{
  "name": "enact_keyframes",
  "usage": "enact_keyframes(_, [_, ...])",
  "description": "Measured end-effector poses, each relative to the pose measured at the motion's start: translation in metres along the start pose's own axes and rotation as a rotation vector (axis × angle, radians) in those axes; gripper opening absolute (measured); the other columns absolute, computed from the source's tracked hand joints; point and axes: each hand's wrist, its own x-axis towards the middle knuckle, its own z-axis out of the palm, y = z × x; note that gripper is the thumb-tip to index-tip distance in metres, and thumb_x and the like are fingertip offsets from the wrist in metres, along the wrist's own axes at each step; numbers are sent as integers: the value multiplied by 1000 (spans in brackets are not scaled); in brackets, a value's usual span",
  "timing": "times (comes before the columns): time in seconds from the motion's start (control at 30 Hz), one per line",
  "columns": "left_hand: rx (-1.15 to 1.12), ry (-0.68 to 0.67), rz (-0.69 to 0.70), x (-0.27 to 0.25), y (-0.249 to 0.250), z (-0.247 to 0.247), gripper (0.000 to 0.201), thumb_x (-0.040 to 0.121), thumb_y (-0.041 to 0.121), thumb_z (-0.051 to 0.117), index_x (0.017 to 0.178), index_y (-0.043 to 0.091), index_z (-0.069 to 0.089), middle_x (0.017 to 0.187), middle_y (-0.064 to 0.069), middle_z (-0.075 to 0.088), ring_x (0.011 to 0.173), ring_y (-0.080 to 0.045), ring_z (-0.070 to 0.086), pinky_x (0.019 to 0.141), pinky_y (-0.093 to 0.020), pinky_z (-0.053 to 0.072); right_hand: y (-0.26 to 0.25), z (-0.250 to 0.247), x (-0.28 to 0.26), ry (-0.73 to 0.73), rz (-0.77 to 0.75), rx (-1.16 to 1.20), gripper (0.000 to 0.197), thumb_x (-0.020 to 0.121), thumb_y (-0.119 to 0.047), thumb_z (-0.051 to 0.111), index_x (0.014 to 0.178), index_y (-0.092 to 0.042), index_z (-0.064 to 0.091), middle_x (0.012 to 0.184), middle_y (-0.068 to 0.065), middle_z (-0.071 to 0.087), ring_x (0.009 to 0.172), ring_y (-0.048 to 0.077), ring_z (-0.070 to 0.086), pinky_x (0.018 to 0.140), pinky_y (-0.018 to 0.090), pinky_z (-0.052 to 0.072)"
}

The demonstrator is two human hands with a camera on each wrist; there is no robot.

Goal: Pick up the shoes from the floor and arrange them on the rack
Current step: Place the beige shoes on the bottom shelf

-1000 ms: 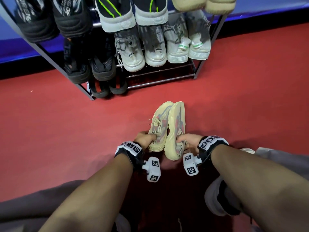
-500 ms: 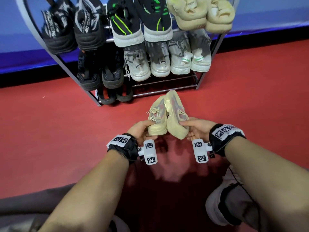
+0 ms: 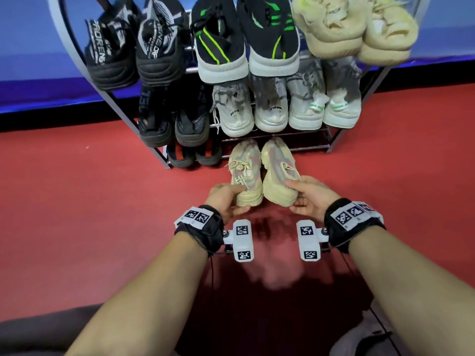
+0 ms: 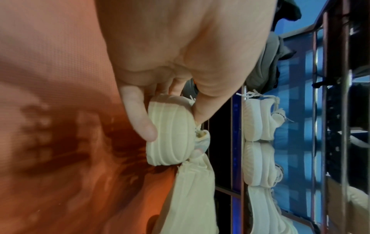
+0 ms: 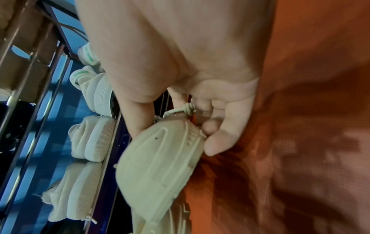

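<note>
I hold a pair of cream sneakers with pink-grey mesh above the red floor, toes toward the rack. My left hand [image 3: 226,196] grips the heel of the left sneaker [image 3: 245,173]; in the left wrist view the thumb and fingers pinch its ribbed heel [image 4: 170,131]. My right hand [image 3: 305,199] grips the heel of the right sneaker [image 3: 277,170], whose sole [image 5: 158,166] fills the right wrist view. The two shoes sit side by side just in front of the metal shoe rack [image 3: 331,143], level with its lowest shelf.
The rack holds black sneakers [image 3: 133,55], black-and-green sneakers [image 3: 244,42], fuzzy cream slippers [image 3: 359,29], grey-white sneakers [image 3: 282,106] and black sandals [image 3: 192,155]. The lowest bars right of the sandals [image 3: 303,147] carry nothing. A blue wall stands behind; my knees are at the bottom.
Both hands have lifted the cream pair off the floor and carried it forward toward the rack's lowest shelf. The shoes have turned from lying on their sides to upright.
</note>
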Motion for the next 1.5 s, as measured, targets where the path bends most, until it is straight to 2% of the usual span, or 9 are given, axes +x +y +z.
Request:
enact_keyframes(0.17, [-42,-36,15,23,8,7,33,87,0,65,113,8,47,95,-15,62,70,-25,66,58,-41,61,-11,-2,27,70,-35,-36,25,84,-23,73,104,-22,58,82,1,62,67,15,56,57,29,52])
enact_keyframes(0.37, [3,-15,52,56,33,14,33,88,-3,61,115,10,48,86,-11,65,60,-20,65,58,-40,59,-37,7,61,98,-66,-61,21,84,-19,74,98,-30,61,92,2,61,77,17,51,57,28,51])
enact_keyframes(0.6, [2,-36,56,95,47,20,28,92,-1,57,117,10,50,86,-8,65,66,-20,64,61,-37,58,-58,14,96,157,-90,-90,27,86,-17,72,108,-28,62,84,-4,60,68,11,49,57,27,50])
enact_keyframes(0.8, [-51,-36,68,117,45,26,24,98,5,51,119,14,53,92,-6,65,74,-19,63,49,-25,54,-62,16,117,191,-131,-114,27,87,-17,71,110,-26,61,81,-8,62,65,7,53,63,28,50])
enact_keyframes(1.03, [-68,47,115,130,48,40,34,101,9,44,135,12,49,111,-10,63,78,-20,61,54,-29,48,-63,16,146,291,-115,-147,58,82,-23,77,134,-14,52,117,7,65,80,14,59,58,29,53])
enact_keyframes(1.2, [-149,83,151,137,49,42,33,99,2,47,128,18,52,107,-7,62,73,-15,58,59,-29,48,-73,18,161,281,-99,-168,64,81,-25,78,135,-6,52,125,12,64,99,23,65,82,36,59])
enact_keyframes(1.3, [-169,88,163,141,48,44,35,96,-5,48,123,18,51,107,-9,60,74,-16,58,58,-28,50,-77,22,167,307,-68,-151,76,81,-28,78,143,-3,42,118,13,68,88,18,66,90,42,57])
enact_keyframes(1.4, [-182,91,175,142,43,44,48,93,-7,48,137,10,48,108,-12,61,75,-17,60,55,-27,49,-72,22,168,346,-91,-92,61,82,-19,78,134,-2,51,119,13,67,88,17,67,79,32,60])
enact_keyframes(1.5, [-209,119,175,142,39,43,53,90,-7,51,140,10,45,106,-14,62,72,-17,61,59,-29,50,-67,22,168,389,-111,-155,37,84,-20,75,115,-10,59,113,6,60,102,21,62,92,40,55])
